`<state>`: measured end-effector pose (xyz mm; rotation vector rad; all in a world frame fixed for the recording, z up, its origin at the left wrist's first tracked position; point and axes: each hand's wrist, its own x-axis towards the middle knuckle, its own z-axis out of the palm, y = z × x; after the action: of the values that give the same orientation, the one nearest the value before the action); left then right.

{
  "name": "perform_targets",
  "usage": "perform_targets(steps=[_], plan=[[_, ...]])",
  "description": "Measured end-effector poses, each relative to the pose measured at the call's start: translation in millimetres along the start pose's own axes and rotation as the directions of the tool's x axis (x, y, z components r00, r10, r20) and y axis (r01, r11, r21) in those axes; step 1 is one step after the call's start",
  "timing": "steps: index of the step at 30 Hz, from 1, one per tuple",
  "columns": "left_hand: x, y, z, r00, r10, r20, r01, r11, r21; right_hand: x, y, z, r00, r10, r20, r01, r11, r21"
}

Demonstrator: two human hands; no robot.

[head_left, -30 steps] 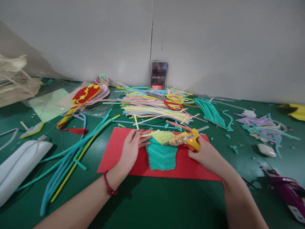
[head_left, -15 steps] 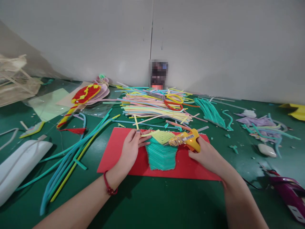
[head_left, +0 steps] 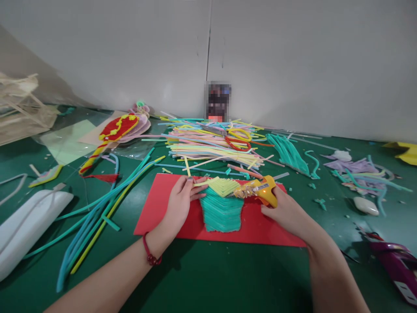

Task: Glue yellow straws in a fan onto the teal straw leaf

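My left hand (head_left: 181, 195) pinches a pale yellow pipe cleaner (head_left: 186, 166), bent so one end points up and the other reaches right toward the yellow chevron rows (head_left: 224, 186). Below those rows is a teal block of pipe cleaners (head_left: 223, 213), laid in V shapes on a red sheet (head_left: 156, 204). My right hand (head_left: 286, 206) is wrapped round a yellow hot glue gun (head_left: 269, 191). Its messy, glue-crusted nozzle points left and lies close to the right edge of the yellow rows; whether it touches them I cannot tell.
Behind the sheet lies a heap of pastel pipe cleaners (head_left: 211, 148) with scissors (head_left: 239, 139) on top. A red fan-shaped piece (head_left: 119, 127), loose strands (head_left: 107, 208) and a white object (head_left: 32, 230) are at left. A teal bundle (head_left: 288, 154) and purple power strip (head_left: 392, 265) are at right.
The glue gun in my right hand has shifted slightly right. My left hand keeps its pinch on the yellow pipe cleaner, nearly unmoved.
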<state>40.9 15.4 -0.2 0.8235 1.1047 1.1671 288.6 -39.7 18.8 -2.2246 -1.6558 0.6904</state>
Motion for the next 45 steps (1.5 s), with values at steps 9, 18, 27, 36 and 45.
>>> perform_targets(steps=[9,18,27,36,45], plan=[[1.3,0.4,0.2,1.0,0.006,0.005,-0.006,1.0,0.002,1.0,0.1,-4.7,0.998,0.045,0.051,-0.043,0.998,-0.045],[0.6,1.0,0.5,1.0,0.001,0.0,-0.001,1.0,-0.001,3.5,6.2,-5.9,0.998,0.057,0.018,-0.056,0.997,-0.055],[1.0,0.5,0.2,1.0,0.0,0.002,0.0,1.0,-0.016,3.9,12.7,-7.2,0.997,0.076,-0.018,-0.077,0.993,-0.093],[0.9,0.9,1.3,1.0,-0.008,-0.014,0.008,1.0,-0.017,3.8,14.1,-10.6,0.997,0.071,-0.037,-0.075,0.992,-0.101],[0.0,2.2,1.6,1.0,-0.02,-0.011,0.02,1.0,0.007,5.5,18.9,-11.5,0.996,0.075,-0.043,-0.078,0.994,-0.074]])
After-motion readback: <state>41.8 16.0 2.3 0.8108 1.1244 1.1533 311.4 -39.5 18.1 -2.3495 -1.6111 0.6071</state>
